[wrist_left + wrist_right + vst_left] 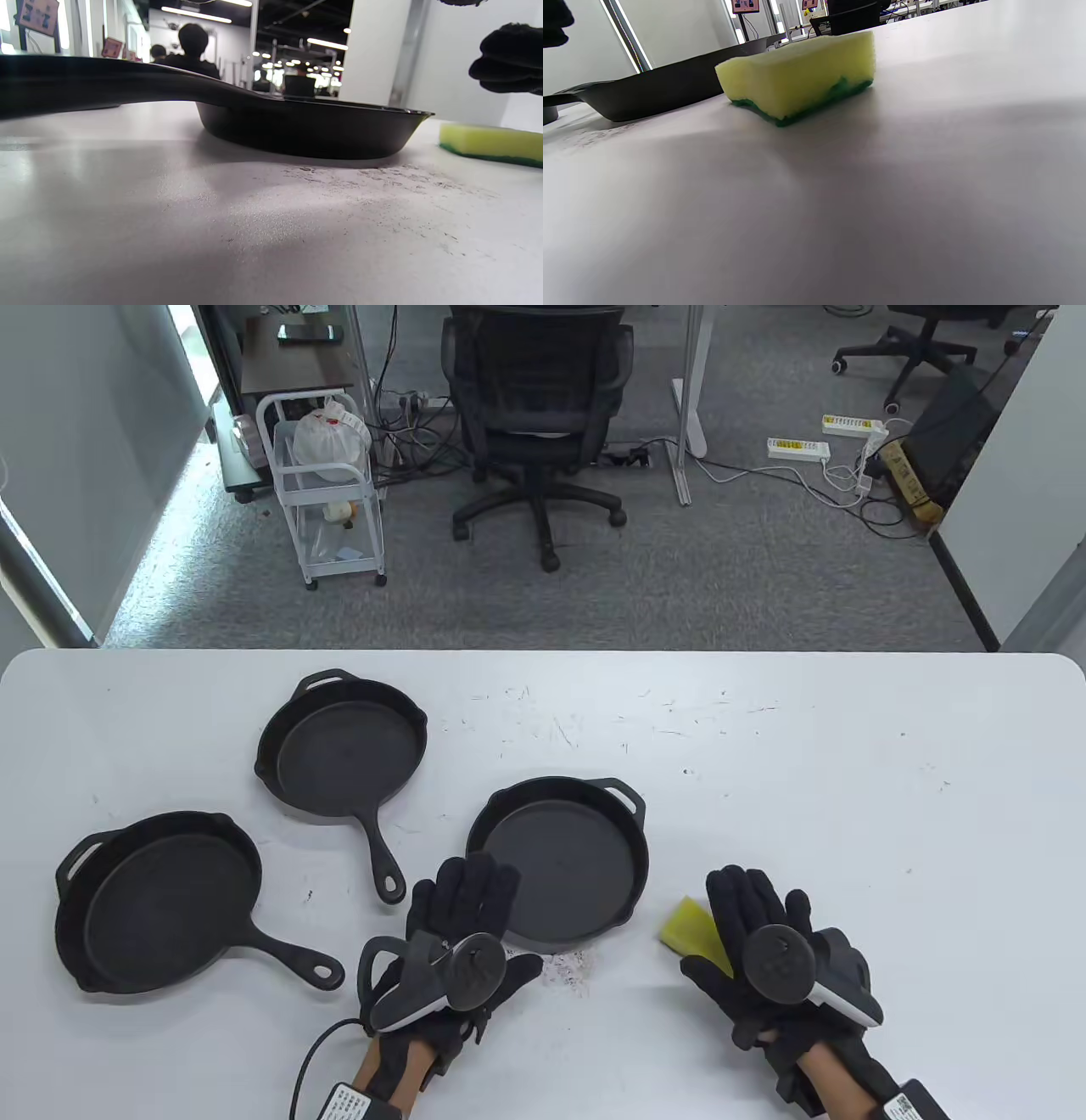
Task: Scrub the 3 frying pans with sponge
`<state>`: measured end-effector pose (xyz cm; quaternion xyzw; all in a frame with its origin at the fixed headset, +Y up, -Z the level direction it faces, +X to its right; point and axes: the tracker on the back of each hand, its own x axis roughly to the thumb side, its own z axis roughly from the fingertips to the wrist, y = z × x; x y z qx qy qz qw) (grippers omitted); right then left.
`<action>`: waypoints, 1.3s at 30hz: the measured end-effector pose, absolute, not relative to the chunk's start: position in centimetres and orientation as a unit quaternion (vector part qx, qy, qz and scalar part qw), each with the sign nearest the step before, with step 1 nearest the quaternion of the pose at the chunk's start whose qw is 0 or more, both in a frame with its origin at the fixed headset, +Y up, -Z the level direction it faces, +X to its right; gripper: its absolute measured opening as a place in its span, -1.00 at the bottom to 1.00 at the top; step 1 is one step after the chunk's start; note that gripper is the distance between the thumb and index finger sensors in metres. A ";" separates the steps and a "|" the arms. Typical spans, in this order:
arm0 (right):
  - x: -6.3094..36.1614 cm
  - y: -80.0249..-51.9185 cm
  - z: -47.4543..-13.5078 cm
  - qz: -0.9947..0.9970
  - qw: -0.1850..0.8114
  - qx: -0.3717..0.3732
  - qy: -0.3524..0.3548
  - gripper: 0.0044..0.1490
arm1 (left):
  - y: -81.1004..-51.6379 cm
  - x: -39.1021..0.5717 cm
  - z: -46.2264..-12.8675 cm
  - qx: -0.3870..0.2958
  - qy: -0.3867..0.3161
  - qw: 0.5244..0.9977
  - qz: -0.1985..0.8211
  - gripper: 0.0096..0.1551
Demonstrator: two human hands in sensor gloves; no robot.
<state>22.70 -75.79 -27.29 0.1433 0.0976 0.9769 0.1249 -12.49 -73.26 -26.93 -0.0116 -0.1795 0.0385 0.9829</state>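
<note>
Three black cast-iron frying pans lie on the white table (848, 814): one at the left (157, 899), one further back (344, 746) and one in the middle (560, 861). My left hand (462, 899) lies flat with straight fingers over the middle pan's near-left rim, where its handle (127, 84) runs. I cannot tell if it touches the handle. A yellow sponge with a green underside (689, 923) rests on the table right of that pan (309, 131). My right hand (755, 912) lies flat with fingers extended, partly over the sponge (801, 80), not gripping it.
Dark crumbs and scratch marks (568, 967) speckle the table between my hands. Beyond the far table edge stand an office chair (539, 407) and a white cart (327, 492) on the grey carpet. The table's right half holds nothing but marks.
</note>
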 end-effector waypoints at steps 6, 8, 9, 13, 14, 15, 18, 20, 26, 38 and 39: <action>22.6 -75.8 -27.3 0.977 0.120 0.141 0.106 0.17 | -73.4 -12.4 -27.0 -0.021 -0.179 0.983 0.036 0.23; 22.6 -75.8 -27.3 0.978 0.112 0.135 0.110 0.19 | -73.2 -12.4 -26.9 -0.011 -0.178 0.983 0.038 0.23; 22.6 -75.9 -27.4 0.979 0.106 0.131 0.112 0.20 | -73.2 -12.4 -26.9 -0.011 -0.178 0.983 0.037 0.23; 22.4 -76.5 -27.8 0.979 0.072 0.121 0.147 0.23 | -73.2 -12.4 -26.9 -0.014 -0.177 0.984 0.032 0.23; 22.2 -76.7 -27.9 0.979 0.060 0.117 0.155 0.23 | -73.2 -12.5 -26.9 -0.014 -0.175 0.984 0.031 0.23; 22.0 -76.9 -28.0 0.980 0.049 0.114 0.154 0.21 | -73.2 -12.5 -26.9 -0.015 -0.175 0.984 0.030 0.24; 21.5 -76.7 -27.9 0.987 0.000 0.111 0.116 0.16 | -73.0 -12.6 -26.9 -0.014 -0.170 0.985 0.029 0.24; 21.3 -76.3 -27.7 0.989 0.006 0.119 0.091 0.14 | -73.0 -12.8 -27.0 -0.012 -0.165 0.986 0.027 0.23; 22.2 -73.8 -26.4 0.991 0.060 0.123 -0.009 0.12 | -72.8 -13.9 -27.5 -0.018 -0.124 0.992 0.012 0.24; 22.7 -73.0 -25.8 0.990 0.071 0.119 -0.029 0.12 | -73.9 -13.8 -28.4 -0.049 -0.070 0.993 -0.076 -0.12; 22.7 -72.9 -25.7 0.990 0.071 0.119 -0.029 0.12 | -74.0 -13.7 -28.5 -0.051 -0.074 0.993 -0.079 -0.17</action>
